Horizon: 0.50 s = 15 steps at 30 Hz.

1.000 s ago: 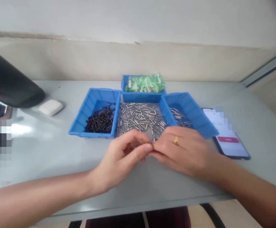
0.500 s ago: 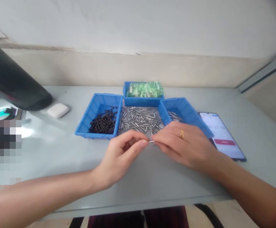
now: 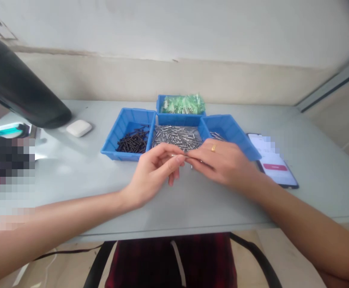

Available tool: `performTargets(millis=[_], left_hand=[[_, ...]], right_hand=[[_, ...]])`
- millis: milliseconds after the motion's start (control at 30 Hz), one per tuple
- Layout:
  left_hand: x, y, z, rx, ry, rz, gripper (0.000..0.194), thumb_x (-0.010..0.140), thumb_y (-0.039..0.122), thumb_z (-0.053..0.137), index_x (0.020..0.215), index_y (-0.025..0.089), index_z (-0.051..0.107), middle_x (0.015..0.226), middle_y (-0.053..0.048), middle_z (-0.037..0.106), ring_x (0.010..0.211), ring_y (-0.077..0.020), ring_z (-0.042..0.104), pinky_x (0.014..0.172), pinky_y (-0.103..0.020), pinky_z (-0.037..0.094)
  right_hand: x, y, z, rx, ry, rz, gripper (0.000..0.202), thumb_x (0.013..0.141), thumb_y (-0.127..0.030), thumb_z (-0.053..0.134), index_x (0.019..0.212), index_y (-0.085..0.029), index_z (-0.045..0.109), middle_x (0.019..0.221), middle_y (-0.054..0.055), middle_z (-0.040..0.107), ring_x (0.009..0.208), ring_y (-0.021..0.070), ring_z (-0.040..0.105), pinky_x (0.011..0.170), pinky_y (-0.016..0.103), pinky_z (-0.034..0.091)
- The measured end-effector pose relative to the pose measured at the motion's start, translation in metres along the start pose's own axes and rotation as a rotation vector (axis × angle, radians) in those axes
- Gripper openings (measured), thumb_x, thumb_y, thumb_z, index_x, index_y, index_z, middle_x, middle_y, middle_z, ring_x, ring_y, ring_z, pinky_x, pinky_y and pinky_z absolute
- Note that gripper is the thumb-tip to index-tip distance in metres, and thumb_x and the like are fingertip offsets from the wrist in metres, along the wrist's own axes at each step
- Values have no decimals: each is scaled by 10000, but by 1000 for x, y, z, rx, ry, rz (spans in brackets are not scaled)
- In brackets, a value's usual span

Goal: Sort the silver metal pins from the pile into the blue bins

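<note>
My left hand [image 3: 152, 172] and my right hand [image 3: 225, 160] meet over the near edge of a pile of loose silver metal pins [image 3: 177, 136]. A thin silver pin [image 3: 187, 157] runs between their fingertips. My left thumb and forefinger pinch one end, while the right fingers close over the other. Something slim and dark shows under the right fingers, too small to name. To the left, a blue bin [image 3: 108, 149] holds black screw-like pieces [image 3: 132, 141]. Partly behind my right hand, another blue bin [image 3: 237, 130] contains silver pins [image 3: 217, 137].
A third blue bin [image 3: 180, 119] at the back holds green plastic packets [image 3: 185, 105]. A phone [image 3: 278, 176] lies right of the bins. At left are a white case [image 3: 79, 128] and a big black cylinder [image 3: 21, 84]. The table's front edge [image 3: 174, 234] is near me.
The view has tilted down, so the bins and hands sit higher in the picture. My hands have shifted slightly left, and more of the pin shows across my left fingertips.
</note>
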State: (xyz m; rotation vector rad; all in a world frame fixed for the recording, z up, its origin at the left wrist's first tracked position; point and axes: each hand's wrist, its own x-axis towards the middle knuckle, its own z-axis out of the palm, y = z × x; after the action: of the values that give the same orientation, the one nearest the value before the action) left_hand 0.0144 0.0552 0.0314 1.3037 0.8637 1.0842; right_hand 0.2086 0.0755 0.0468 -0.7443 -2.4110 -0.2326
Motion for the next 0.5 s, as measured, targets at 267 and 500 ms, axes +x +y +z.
performTargets(millis=[267, 500], left_hand=[[1, 2, 1, 25, 64, 30, 257, 816, 358, 660, 936, 137, 605, 599, 12, 611, 454, -78, 538, 434, -192, 459], [1, 1, 0, 16, 62, 54, 307, 810, 372, 660, 996, 131, 620, 654, -14, 642, 530, -102, 584, 445, -198, 479]], right_hand=[[2, 1, -3, 84, 0, 3, 168, 922, -172, 461, 1014, -200, 598, 843, 31, 679, 780, 152, 618, 713, 275, 473], [2, 2, -4, 127, -20, -19, 189, 883, -111, 468, 996, -201, 590, 861, 28, 681, 795, 152, 613, 714, 280, 478]])
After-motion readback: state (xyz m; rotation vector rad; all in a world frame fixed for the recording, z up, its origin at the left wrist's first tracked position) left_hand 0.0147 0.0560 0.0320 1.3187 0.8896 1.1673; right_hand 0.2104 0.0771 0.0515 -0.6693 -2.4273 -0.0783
